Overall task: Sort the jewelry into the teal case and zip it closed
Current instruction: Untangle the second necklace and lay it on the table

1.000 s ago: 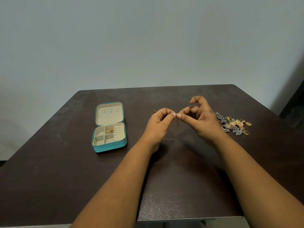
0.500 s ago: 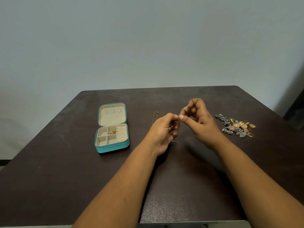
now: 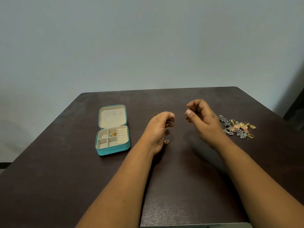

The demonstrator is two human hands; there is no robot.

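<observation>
Two hands up: your left hand (image 3: 158, 129) pinches a thin gold chain (image 3: 167, 142); right hand (image 3: 201, 119) curled, grip unclear; teal case (image 3: 113, 149) open, cream-lined.

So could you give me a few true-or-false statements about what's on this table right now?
1. The teal case lies open. True.
2. Every compartment of the case holds nothing. False: one small compartment holds a gold piece.
3. A pile of jewelry lies on the table beyond the right hand. True.
4. The two hands touch at the fingertips. False: the left hand and the right hand are apart.
5. The case sits to the right of both hands. False: it sits to their left.
</observation>
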